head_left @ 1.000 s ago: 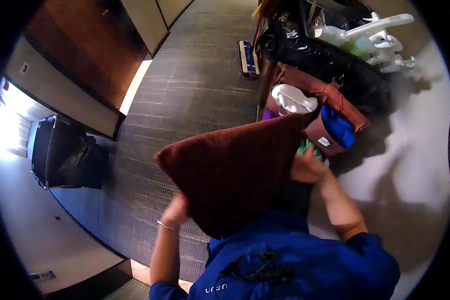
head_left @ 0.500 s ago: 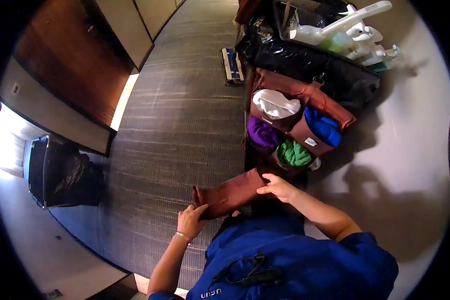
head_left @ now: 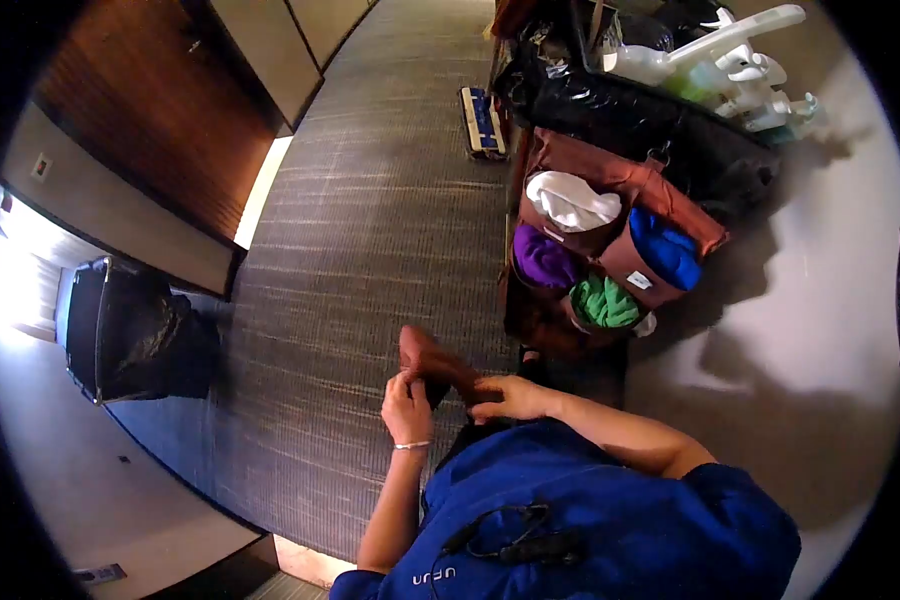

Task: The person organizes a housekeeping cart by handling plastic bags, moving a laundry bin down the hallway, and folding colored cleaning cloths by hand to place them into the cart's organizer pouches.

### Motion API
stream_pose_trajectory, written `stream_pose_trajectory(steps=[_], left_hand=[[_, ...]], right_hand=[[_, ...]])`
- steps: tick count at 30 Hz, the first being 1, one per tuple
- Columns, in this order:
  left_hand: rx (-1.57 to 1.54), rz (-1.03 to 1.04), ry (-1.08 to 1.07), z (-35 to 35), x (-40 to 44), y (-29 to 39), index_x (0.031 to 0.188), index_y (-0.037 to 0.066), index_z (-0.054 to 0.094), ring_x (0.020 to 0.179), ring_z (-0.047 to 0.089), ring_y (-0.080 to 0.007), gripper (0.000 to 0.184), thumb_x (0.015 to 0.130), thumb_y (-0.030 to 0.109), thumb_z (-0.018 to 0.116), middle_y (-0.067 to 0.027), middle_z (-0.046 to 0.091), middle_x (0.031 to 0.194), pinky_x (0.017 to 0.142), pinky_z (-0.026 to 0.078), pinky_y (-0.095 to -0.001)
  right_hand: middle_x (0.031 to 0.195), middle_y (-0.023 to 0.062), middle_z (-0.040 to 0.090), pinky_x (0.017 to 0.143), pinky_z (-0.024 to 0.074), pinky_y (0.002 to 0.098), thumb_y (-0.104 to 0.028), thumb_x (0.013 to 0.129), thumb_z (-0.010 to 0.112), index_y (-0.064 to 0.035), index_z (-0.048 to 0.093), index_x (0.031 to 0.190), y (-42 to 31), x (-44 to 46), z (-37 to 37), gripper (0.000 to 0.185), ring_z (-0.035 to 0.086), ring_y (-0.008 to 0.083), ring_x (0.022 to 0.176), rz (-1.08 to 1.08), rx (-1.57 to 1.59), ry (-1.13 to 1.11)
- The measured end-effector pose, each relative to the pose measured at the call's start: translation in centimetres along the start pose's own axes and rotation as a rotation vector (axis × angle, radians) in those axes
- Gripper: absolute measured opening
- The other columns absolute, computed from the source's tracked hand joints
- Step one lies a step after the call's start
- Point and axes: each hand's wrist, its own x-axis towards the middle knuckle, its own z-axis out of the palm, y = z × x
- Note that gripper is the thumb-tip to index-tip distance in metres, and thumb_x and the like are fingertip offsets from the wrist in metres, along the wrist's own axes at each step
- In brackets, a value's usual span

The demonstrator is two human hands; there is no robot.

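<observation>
A reddish-brown fabric piece [head_left: 432, 360], perhaps a pouch, is bent between my hands in front of my waist. My left hand [head_left: 407, 408] pinches its left end. Closed around its right end is my right hand [head_left: 511, 398]. Beyond them hangs a brown pocketed holder [head_left: 625, 181] of similar material. Its pockets hold a white cloth [head_left: 574, 203], a purple cloth [head_left: 543, 259], a blue cloth [head_left: 664, 250] and a green cloth [head_left: 604, 302].
Above the pockets, a black-lined cart [head_left: 610, 115] carries several spray bottles [head_left: 750, 85]. A flat blue-and-white item [head_left: 483, 122] lies beside it on the striped carpet [head_left: 350, 230]. At left stands a black bag on a frame [head_left: 135, 335], near a wooden door [head_left: 160, 110].
My hands have come closer together, and the brown fabric that was stretched flat is now bent upward between them. The view has shifted slightly, so the cart appears further right.
</observation>
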Motion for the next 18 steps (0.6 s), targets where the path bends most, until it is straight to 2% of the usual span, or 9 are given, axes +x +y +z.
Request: stream_pose_trajectory(steps=[2, 3, 5, 8, 10, 13, 14, 16, 18], left_hand=[[-0.044, 0.175, 0.015, -0.3, -1.1, 1.5, 0.095, 0.004, 0.059, 0.085, 0.057, -0.0303, 0.018, 0.079, 0.009, 0.052, -0.0130, 0.058, 0.095, 0.072, 0.046, -0.0359], [-0.040, 0.229, 0.001, -0.3, -1.6, 1.7, 0.096, 0.005, 0.059, 0.086, 0.057, -0.0296, 0.020, 0.078, 0.009, 0.053, -0.0126, 0.058, 0.096, 0.073, 0.046, -0.0355], [-0.032, 0.337, -0.037, -0.7, -2.6, 2.1, 0.103, 0.008, 0.060, 0.089, 0.057, -0.0278, 0.028, 0.075, 0.008, 0.057, -0.0113, 0.056, 0.099, 0.075, 0.047, -0.0348], [0.075, 0.382, -0.007, -0.9, -3.7, 2.2, 0.102, 0.015, 0.063, 0.082, 0.052, -0.0222, 0.035, 0.067, 0.010, 0.062, -0.0054, 0.053, 0.087, 0.071, 0.043, -0.0325], [0.173, 0.441, -0.002, -1.5, -3.7, 1.6, 0.100, 0.017, 0.064, 0.080, 0.050, -0.0208, 0.036, 0.065, 0.011, 0.063, -0.0035, 0.052, 0.085, 0.071, 0.041, -0.0321], [0.303, 0.541, 0.043, -2.0, -3.7, 0.5, 0.098, 0.020, 0.065, 0.077, 0.048, -0.0188, 0.038, 0.061, 0.012, 0.063, -0.0007, 0.049, 0.081, 0.069, 0.038, -0.0322], [0.333, 0.588, 0.082, -2.0, -3.7, 0.0, 0.097, 0.022, 0.065, 0.075, 0.048, -0.0182, 0.039, 0.059, 0.013, 0.063, 0.0003, 0.048, 0.079, 0.069, 0.038, -0.0326], [0.387, 0.563, 0.005, -1.9, -4.4, -1.1, 0.097, 0.018, 0.065, 0.081, 0.048, -0.0210, 0.035, 0.062, 0.021, 0.066, -0.0017, 0.050, 0.086, 0.072, 0.038, -0.0345], [0.419, 0.227, -0.238, -1.9, -4.9, -1.0, 0.103, 0.014, 0.063, 0.091, 0.048, -0.0256, 0.041, 0.067, 0.032, 0.068, -0.0069, 0.051, 0.099, 0.078, 0.039, -0.0363]], right_hand=[[0.108, 0.0118, 0.057, 0.083, 0.0438, 0.0405, -0.044, 0.085, 0.051, -0.0080, 0.052, 0.114, 0.7, 1.1, 0.6, 0.046, 0.053, 0.0253, 0.103, 0.205, 0.937, -0.106], [0.108, 0.0118, 0.057, 0.083, 0.0438, 0.0405, -0.044, 0.085, 0.051, -0.0080, 0.052, 0.114, 0.7, 1.4, 0.5, 0.046, 0.053, 0.0253, 0.103, 0.201, 0.935, -0.103], [0.108, 0.0068, 0.057, 0.067, 0.0480, 0.0292, -0.050, 0.084, 0.048, -0.0117, 0.054, 0.111, -1.4, 1.5, 0.3, 0.047, 0.059, 0.0205, 0.089, 0.270, 1.233, -0.192], [0.105, 0.0063, 0.059, 0.070, 0.0476, 0.0264, -0.047, 0.084, 0.051, -0.0078, 0.053, 0.113, 0.0, 3.1, 1.5, 0.048, 0.059, 0.0211, 0.090, 0.311, 1.220, -0.095], [0.100, 0.0100, 0.060, 0.071, 0.0502, 0.0342, -0.038, 0.086, 0.052, -0.0037, 0.051, 0.111, 1.9, 4.1, 2.1, 0.043, 0.060, 0.0215, 0.086, 0.321, 1.194, -0.043], [0.095, 0.0103, 0.060, 0.078, 0.0483, 0.0332, -0.024, 0.077, 0.067, 0.0020, 0.052, 0.108, 2.4, 4.2, 2.6, 0.044, 0.058, 0.0182, 0.087, 0.222, 0.838, 0.385], [0.095, 0.0103, 0.060, 0.078, 0.0483, 0.0332, -0.024, 0.077, 0.067, 0.0020, 0.052, 0.108, 2.6, 4.0, 2.5, 0.044, 0.058, 0.0182, 0.087, 0.225, 0.838, 0.385], [0.097, 0.0092, 0.060, 0.080, 0.0461, 0.0304, -0.024, 0.075, 0.068, 0.0027, 0.053, 0.107, 1.8, 3.3, 2.1, 0.044, 0.057, 0.0171, 0.089, 0.103, 0.515, 0.503], [0.095, 0.0088, 0.060, 0.081, 0.0445, 0.0286, -0.022, 0.073, 0.069, 0.0024, 0.054, 0.102, 3.4, 4.3, 2.3, 0.041, 0.056, 0.0159, 0.089, 0.051, 0.568, 0.554]])
